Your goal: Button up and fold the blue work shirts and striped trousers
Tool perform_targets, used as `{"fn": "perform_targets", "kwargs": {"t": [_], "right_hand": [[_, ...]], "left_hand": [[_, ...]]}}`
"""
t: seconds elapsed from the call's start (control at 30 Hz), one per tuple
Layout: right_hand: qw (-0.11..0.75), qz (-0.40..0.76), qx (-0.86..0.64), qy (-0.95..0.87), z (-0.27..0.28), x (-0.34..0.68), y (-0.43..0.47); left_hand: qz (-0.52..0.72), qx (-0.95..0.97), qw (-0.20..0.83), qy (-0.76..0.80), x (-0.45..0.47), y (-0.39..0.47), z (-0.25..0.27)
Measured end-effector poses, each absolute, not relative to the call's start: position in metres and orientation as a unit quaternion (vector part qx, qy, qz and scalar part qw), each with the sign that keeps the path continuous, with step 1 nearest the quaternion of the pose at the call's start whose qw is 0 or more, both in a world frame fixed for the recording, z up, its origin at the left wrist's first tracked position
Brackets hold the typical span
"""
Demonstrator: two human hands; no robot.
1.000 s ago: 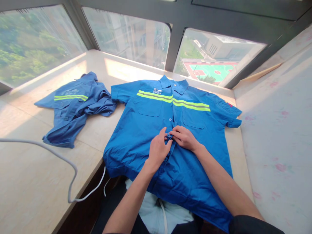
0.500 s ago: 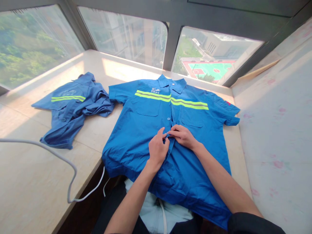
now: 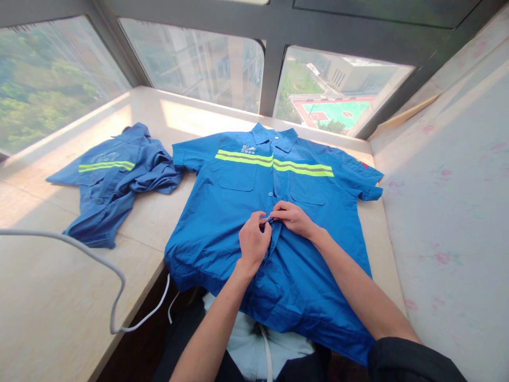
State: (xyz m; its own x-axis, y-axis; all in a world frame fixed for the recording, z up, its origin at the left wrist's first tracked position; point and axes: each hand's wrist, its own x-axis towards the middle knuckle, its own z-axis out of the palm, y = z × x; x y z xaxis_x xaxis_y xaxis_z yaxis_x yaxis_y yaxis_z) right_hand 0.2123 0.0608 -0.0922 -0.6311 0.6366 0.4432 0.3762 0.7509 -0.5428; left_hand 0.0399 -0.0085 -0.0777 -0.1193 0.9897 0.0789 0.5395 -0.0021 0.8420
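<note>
The front of the blue shirt [image 3: 222, 228] is pinched narrowly by the left hand [image 3: 254, 240] and right hand [image 3: 293, 218]; beneath them, it is draped over the near edge of the counter [image 3: 59, 302].

pale sunlit ledge [image 3: 59, 297] below windows [image 3: 194, 63]

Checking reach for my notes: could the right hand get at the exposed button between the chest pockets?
Probably yes: the button lies uncovered just beyond the right hand, which would likely need to release the shirt first.
</note>
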Motion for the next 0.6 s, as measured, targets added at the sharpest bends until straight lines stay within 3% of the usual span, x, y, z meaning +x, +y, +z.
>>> {"fn": "perform_targets", "kwargs": {"t": [0.37, 0.6], "right_hand": [[0.256, 0.149, -0.338, -0.893, -0.086, 0.202, 0.058], [0.328, 0.189, -0.373, -0.847, -0.085, 0.199, 0.058]], "left_hand": [[0.391, 0.591, 0.306, 0.636, 0.038, -0.006, -0.077], [0.411, 0.573, 0.318, 0.634, 0.038, -0.006, -0.082]]}}
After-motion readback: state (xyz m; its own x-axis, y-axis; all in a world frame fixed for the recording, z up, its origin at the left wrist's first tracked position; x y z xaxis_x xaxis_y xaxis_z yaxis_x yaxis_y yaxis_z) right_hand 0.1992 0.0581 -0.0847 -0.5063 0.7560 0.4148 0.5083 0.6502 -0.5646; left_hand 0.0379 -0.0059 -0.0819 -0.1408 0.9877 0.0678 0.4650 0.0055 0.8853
